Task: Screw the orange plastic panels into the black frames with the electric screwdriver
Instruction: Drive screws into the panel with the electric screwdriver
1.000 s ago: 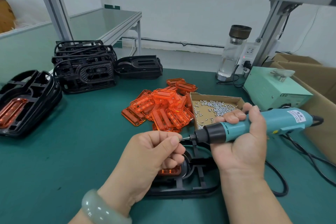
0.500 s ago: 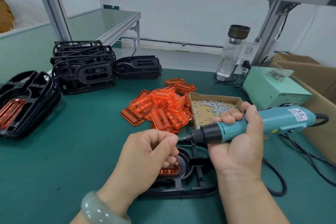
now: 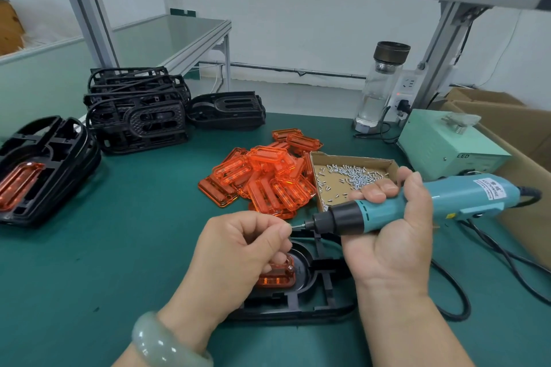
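My right hand (image 3: 393,235) grips a teal electric screwdriver (image 3: 441,202), held level with its bit pointing left. My left hand (image 3: 238,250) pinches a small screw (image 3: 295,226) against the bit's tip. Under both hands a black frame (image 3: 301,304) lies on the green mat with an orange panel (image 3: 278,277) seated in it, partly hidden by my left fingers. Loose orange panels (image 3: 265,179) are heaped behind. A cardboard tray of screws (image 3: 351,176) sits beside the heap.
Stacked black frames (image 3: 137,110) stand at the back left. Another frame with an orange panel (image 3: 38,170) lies at the far left. A teal power box (image 3: 447,146), a glass bottle (image 3: 381,86), cardboard boxes (image 3: 524,140) and the screwdriver's cable (image 3: 489,250) fill the right.
Both hands stay together over the frame. They have shifted only slightly, with the screw still held at the bit's tip.
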A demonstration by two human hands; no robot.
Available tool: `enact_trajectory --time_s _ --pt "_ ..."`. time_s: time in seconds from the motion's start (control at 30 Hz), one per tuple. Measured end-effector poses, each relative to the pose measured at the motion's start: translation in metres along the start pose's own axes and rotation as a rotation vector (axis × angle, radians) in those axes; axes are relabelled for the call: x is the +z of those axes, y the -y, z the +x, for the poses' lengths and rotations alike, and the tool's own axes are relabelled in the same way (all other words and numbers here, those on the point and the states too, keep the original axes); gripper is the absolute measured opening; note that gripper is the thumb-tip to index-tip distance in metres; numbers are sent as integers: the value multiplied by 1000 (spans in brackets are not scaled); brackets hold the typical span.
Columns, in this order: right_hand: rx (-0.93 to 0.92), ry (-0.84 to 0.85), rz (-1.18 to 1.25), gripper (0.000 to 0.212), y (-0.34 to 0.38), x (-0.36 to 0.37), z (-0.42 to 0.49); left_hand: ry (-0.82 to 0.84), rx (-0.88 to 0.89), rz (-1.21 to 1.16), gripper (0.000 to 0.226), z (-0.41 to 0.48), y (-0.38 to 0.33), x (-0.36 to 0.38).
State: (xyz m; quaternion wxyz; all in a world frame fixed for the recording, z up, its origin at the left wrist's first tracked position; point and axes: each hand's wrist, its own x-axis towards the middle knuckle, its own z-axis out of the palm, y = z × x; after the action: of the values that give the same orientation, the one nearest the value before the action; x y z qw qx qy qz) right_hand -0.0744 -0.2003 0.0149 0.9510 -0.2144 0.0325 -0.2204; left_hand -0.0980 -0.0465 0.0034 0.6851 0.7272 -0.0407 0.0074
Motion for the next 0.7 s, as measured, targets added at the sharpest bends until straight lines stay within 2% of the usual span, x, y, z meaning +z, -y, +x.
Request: enact_trajectory --time_s 0.3,0.37,0.43,0.53,0.63,0.7 --pt "23 0 5 7 -3 0 1 38 17 -7 10 1 -1 -3" --pt "20 0 -3 8 -1 -2 2 36 32 35 19 3 -1 -11" --pt "16 1 -14 7 0 -3 3 -35 57 219 12 9 -1 -25" --pt "5 1 -34 8 0 -4 4 -82 17 560 16 15 4 -47" --pt "-3 1 -61 9 1 -4 4 77 -113 678 14 15 8 -58" --pt "3 2 -62 14 1 -3 4 181 -137 725 19 13 10 -61"
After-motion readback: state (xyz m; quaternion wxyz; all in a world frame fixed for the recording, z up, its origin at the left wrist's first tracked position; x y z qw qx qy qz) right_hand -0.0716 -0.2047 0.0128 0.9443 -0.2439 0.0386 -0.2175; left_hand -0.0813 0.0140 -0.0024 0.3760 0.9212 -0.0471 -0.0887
